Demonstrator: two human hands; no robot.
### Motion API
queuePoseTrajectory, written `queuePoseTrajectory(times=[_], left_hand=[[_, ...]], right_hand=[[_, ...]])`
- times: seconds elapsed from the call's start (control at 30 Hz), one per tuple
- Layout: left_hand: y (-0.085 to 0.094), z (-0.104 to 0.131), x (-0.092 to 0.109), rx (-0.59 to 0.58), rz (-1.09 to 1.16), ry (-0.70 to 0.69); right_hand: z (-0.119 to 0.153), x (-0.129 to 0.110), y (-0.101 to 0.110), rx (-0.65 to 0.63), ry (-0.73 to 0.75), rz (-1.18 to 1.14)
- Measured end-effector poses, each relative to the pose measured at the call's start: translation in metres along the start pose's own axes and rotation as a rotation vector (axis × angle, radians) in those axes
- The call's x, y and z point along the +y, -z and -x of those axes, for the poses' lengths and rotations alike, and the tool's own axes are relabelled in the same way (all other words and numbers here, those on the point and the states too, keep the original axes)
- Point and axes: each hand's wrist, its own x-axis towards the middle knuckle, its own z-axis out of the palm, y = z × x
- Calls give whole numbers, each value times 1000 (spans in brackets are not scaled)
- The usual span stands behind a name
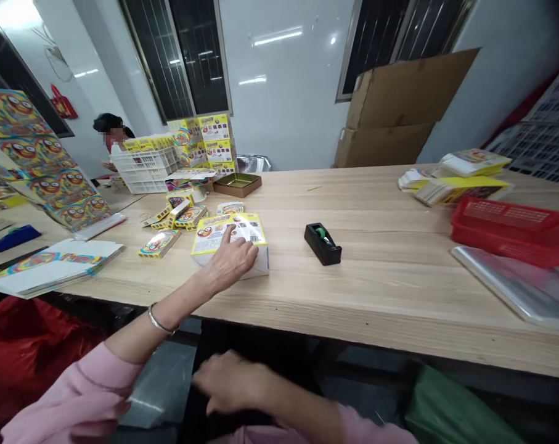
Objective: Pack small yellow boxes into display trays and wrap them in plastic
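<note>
Sleeve (71, 401) — tape dispenser (323, 245) near box (250, 229)

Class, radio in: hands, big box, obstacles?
Left hand atop big box. Right hand blurred, off table. Small boxes close left; tape dispenser apart right, seemingly not blocking.

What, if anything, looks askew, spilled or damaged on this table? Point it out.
The small boxes beyond the left hand, to its left, look untidy: they lie in a loose heap, some tilted, unlike the neatly stacked boxes behind. I see no spill or clear damage.
</note>
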Motion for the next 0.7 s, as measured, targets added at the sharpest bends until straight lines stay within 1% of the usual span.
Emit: queuePoseTrajectory(times=[0.03,0.1,0.13,0.17,0.2,0.23,0.27,0.3,0.33,0.4,0.43,0.47,0.5,0.53,0.57,0.6,0.63,0.67,0.7], left_hand=[[-2,4,2,19,1,-6],[-4,8,8,55,42,-15],[-4,8,11,69,73,-17],[-4,6,15,78,102,-21],[-4,4,18,82,123,-26],[-5,1,21,82,135,-34],[-5,-2,23,81,139,-41],[-5,-3,23,77,139,-46],[-6,-2,22,77,140,-50],[-8,6,14,120,165,-5],[-9,15,7,185,192,73],[-10,27,-1,281,224,205],[-13,40,-9,397,262,389],[-15,55,-17,507,306,612],[-19,69,-24,580,363,841],[-23,83,-29,597,452,1042],[-27,94,-33,556,585,1196],[-31,102,-36,480,755,1304],[-35,107,-37,396,946,1367]], right_hand=[[22,22,26,117,-113,-99],[59,60,78,527,-436,-356],[69,74,100,703,-570,-482],[74,85,118,802,-646,-598],[74,94,131,836,-671,-730],[69,100,140,835,-655,-854],[62,104,144,815,-611,-963],[53,108,144,808,-562,-1050],[45,110,142,827,-527,-1111],[34,115,135,901,-503,-1169],[32,117,131,928,-511,-1178],[32,119,128,936,-524,-1182],[33,121,126,932,-538,-1187],[36,123,124,924,-553,-1193],[38,124,124,919,-569,-1200],[40,125,123,917,-583,-1208],[41,126,123,913,-590,-1217],[41,126,123,910,-590,-1222],[40,127,122,908,-586,-1223]])
